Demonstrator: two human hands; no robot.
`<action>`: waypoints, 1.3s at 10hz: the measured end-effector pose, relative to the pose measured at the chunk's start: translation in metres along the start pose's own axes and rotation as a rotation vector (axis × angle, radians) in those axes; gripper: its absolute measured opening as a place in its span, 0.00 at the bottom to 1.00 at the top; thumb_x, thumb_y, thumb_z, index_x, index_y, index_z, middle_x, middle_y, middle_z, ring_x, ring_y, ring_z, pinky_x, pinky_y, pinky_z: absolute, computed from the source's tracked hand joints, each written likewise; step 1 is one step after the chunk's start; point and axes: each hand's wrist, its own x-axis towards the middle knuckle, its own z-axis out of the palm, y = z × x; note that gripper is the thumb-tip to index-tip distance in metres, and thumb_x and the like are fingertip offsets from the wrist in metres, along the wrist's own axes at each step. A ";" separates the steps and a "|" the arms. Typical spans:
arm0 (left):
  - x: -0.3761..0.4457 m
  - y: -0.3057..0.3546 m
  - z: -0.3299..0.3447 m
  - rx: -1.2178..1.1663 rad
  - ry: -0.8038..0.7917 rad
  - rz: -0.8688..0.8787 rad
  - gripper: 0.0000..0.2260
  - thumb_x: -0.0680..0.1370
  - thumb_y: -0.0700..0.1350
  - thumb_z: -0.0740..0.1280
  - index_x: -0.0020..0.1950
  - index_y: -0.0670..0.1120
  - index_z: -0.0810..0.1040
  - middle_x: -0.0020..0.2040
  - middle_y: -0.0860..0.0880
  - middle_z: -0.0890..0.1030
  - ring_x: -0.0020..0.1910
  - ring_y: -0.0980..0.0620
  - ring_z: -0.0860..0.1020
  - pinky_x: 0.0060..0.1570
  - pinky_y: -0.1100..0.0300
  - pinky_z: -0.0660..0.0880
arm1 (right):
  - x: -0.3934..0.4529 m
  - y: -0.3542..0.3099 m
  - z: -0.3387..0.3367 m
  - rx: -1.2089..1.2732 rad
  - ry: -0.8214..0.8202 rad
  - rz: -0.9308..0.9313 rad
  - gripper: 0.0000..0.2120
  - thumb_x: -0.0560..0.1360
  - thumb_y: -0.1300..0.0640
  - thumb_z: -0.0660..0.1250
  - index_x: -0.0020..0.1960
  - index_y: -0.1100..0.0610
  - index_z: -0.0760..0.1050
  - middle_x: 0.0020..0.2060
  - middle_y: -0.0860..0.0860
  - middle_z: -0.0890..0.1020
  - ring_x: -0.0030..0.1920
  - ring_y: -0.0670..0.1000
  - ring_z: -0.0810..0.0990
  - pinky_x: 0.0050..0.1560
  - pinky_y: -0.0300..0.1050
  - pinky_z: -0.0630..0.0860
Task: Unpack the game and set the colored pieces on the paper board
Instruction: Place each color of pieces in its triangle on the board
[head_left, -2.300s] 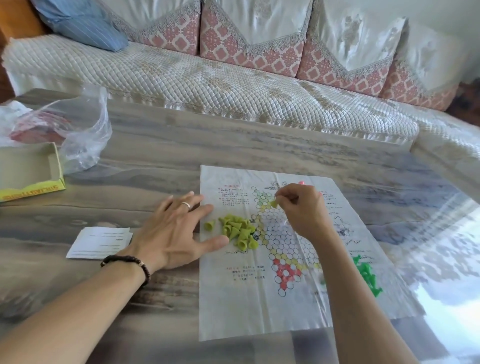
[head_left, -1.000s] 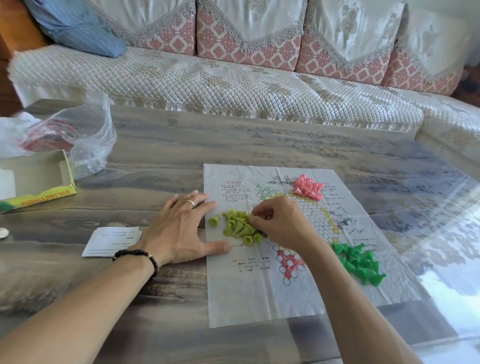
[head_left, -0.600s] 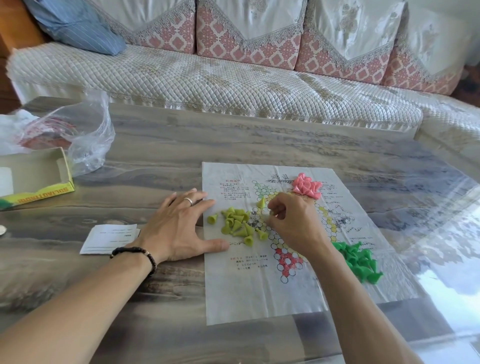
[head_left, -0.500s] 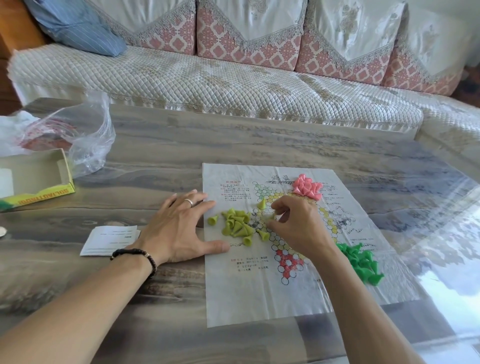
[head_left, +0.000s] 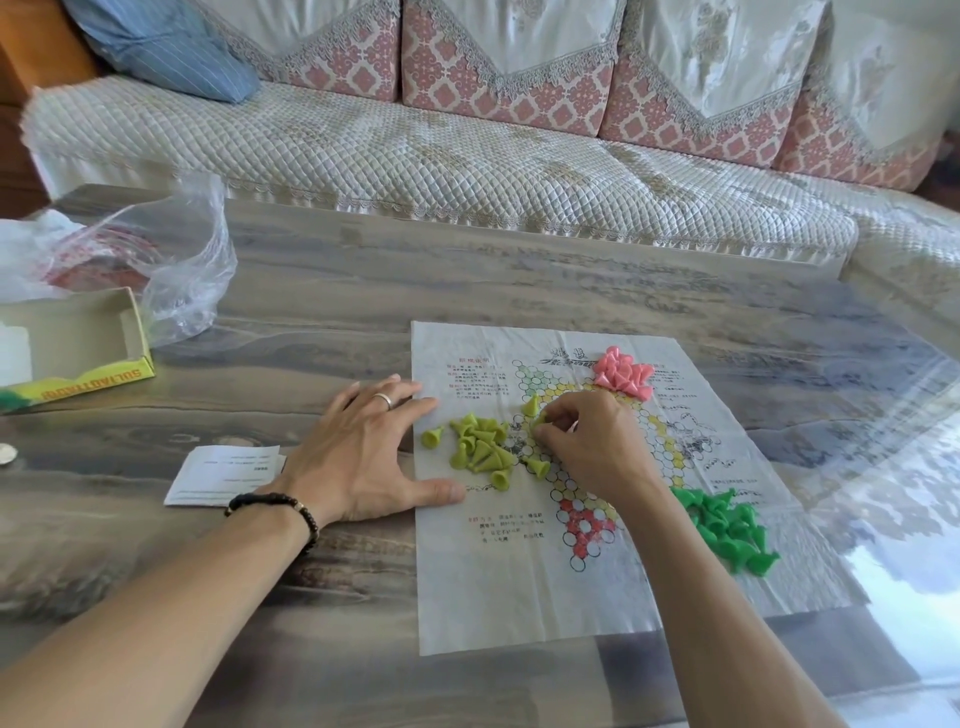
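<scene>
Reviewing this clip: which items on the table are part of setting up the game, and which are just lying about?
In use: paper board; yellow-green pieces; pink pieces; dark green pieces; right hand pinching a yellow-green piece; left hand flat on the board's edge.

Lying about: open box; plastic bag; folded leaflet.

Yellow-green pieces (head_left: 480, 451), pink pieces (head_left: 622, 373)
</scene>
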 end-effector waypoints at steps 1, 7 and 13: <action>0.000 0.000 0.000 0.000 -0.001 -0.001 0.52 0.58 0.81 0.54 0.75 0.54 0.62 0.77 0.56 0.58 0.76 0.57 0.51 0.75 0.53 0.46 | 0.002 0.001 0.001 -0.014 0.006 -0.002 0.06 0.71 0.54 0.73 0.46 0.56 0.82 0.37 0.46 0.82 0.37 0.44 0.77 0.35 0.34 0.69; 0.001 0.000 0.001 0.008 0.004 0.002 0.54 0.57 0.83 0.52 0.75 0.53 0.62 0.77 0.55 0.59 0.77 0.56 0.52 0.75 0.52 0.48 | -0.027 0.002 -0.023 0.022 -0.217 -0.044 0.07 0.69 0.62 0.68 0.42 0.51 0.80 0.33 0.46 0.79 0.32 0.43 0.75 0.31 0.32 0.72; 0.000 0.000 0.001 0.002 0.009 -0.006 0.54 0.56 0.83 0.52 0.75 0.53 0.63 0.77 0.55 0.59 0.76 0.56 0.53 0.75 0.52 0.48 | -0.023 0.001 -0.022 0.029 0.024 -0.089 0.05 0.75 0.61 0.67 0.48 0.55 0.81 0.43 0.46 0.80 0.44 0.45 0.78 0.43 0.33 0.73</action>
